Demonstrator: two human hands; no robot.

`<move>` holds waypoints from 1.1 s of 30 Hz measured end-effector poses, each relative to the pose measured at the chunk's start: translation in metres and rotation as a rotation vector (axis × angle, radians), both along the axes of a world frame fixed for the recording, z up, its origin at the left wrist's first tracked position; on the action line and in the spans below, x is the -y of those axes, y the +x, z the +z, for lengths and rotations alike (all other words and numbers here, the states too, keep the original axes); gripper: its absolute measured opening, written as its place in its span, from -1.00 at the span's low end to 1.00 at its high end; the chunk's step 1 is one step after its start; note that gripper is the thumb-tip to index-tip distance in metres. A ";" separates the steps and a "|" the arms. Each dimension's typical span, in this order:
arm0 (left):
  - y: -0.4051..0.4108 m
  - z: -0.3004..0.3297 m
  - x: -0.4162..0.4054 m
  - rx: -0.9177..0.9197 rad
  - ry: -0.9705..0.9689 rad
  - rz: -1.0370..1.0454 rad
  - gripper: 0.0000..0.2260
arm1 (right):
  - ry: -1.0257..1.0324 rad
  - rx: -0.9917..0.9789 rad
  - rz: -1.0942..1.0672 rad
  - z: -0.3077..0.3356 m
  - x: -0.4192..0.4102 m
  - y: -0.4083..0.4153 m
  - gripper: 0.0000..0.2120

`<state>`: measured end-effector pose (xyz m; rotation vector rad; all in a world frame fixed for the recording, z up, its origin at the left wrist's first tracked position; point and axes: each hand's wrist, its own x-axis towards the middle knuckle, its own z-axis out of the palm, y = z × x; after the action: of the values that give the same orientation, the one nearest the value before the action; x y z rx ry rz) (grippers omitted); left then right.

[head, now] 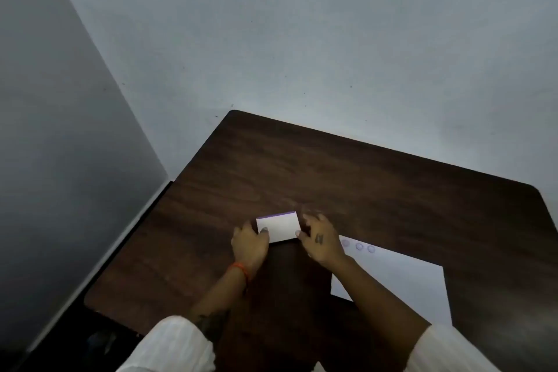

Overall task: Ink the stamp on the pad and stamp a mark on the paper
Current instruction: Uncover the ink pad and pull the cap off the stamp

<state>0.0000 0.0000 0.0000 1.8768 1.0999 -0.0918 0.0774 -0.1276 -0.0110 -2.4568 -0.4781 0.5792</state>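
A small white ink pad case (pixel 279 226) with a purple far edge lies closed on the dark wooden table (pixel 347 178). My left hand (pixel 249 243) holds its left side, thumb on the lid. My right hand (pixel 320 243) touches its right side with the thumb, fingers spread. A white paper sheet (pixel 407 284) lies to the right, partly under my right forearm, with three faint round purple stamp marks (pixel 359 246) near its far edge. No stamp shows in view.
The table stands in a corner, grey walls (pixel 271 39) behind and to the left. Its left edge borders a dark gap by the wall. White sleeves (pixel 169 344) cover both upper arms at the bottom.
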 end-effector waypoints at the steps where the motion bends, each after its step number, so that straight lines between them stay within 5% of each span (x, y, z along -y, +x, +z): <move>1: 0.002 -0.002 -0.002 0.009 -0.008 -0.001 -0.60 | -0.009 -0.008 0.001 -0.002 -0.002 0.002 -0.49; 22: -0.001 0.011 -0.010 0.116 0.075 -0.012 -0.60 | 0.093 0.197 -0.018 0.008 -0.027 -0.003 -0.60; 33: -0.071 -0.003 -0.018 0.051 0.164 -0.007 -0.58 | 0.214 0.056 0.020 0.001 -0.037 -0.062 -0.60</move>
<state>-0.0710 0.0176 -0.0035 2.0167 1.0939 0.0436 0.0154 -0.0906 -0.0097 -2.2710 -0.5576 0.4441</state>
